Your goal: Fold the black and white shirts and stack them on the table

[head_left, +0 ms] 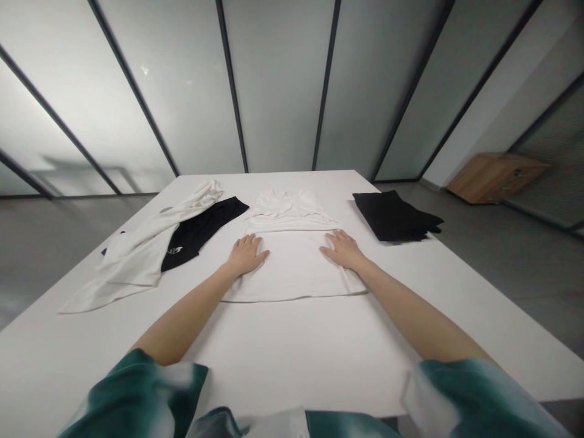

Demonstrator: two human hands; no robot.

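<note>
A white shirt (298, 267) lies on the table in front of me, its near part smooth and flat. Its far part (287, 204) is bunched and wrinkled beyond a crosswise fold. My left hand (247, 253) rests flat on the left side of the shirt, fingers stretched away from me. On the right side, my right hand (343, 248) lies flat with its fingers spread, close to the fold line. Neither hand grips the cloth.
To the left, a loose white garment (137, 249) partly covers a black garment (201, 231) with a small white print. A stack of folded black cloth (392, 216) sits at the right edge of the white table (292, 359). A wooden cabinet (495, 176) stands on the floor.
</note>
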